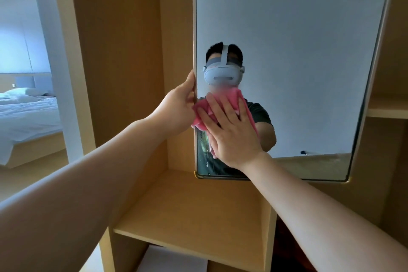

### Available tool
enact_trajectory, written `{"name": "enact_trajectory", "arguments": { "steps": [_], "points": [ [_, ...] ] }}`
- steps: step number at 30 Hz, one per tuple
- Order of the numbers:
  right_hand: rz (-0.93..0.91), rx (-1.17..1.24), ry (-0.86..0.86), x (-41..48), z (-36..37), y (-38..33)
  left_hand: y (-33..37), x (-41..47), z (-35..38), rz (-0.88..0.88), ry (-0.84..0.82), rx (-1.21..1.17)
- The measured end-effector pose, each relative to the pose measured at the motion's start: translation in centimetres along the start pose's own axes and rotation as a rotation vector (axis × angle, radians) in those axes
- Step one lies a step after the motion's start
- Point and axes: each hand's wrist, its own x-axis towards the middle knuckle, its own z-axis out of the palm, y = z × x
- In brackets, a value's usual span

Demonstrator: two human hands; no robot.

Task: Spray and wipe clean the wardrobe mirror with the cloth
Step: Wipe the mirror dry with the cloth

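Right hand (229, 132) lies flat, fingers spread, pressing the pink cloth (201, 115) onto the mirror (287, 40). No closed grip here, just palm pressure. Just left of it, the left hand (178, 106) has its grip clamped on the mirror's left edge, apparently steadying the panel. The glass stands tall, with plenty of room up and to the right of the cloth. There's a streaky patch directly below, then the bottom edge close under that, and the shelf (198, 212) beneath.
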Motion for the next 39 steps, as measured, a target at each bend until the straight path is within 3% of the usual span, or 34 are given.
{"name": "enact_trajectory", "arguments": {
  "steps": [6,17,26,39],
  "points": [
    [-0.002,0.014,-0.006,-1.5,0.5,-1.2,-0.1,0.0,0.0,-0.003,0.016,0.034],
    [-0.086,0.017,-0.174,-8.6,1.7,-5.2,0.0,-0.4,0.2,0.037,0.065,0.023],
    [-0.158,-0.024,-0.173,-10.7,1.3,-2.6,0.3,-0.5,0.6,0.044,0.071,0.018],
    [-0.077,-0.066,-0.159,-15.3,0.4,2.9,0.0,-0.8,1.1,0.049,0.115,0.001]
  ]
}}
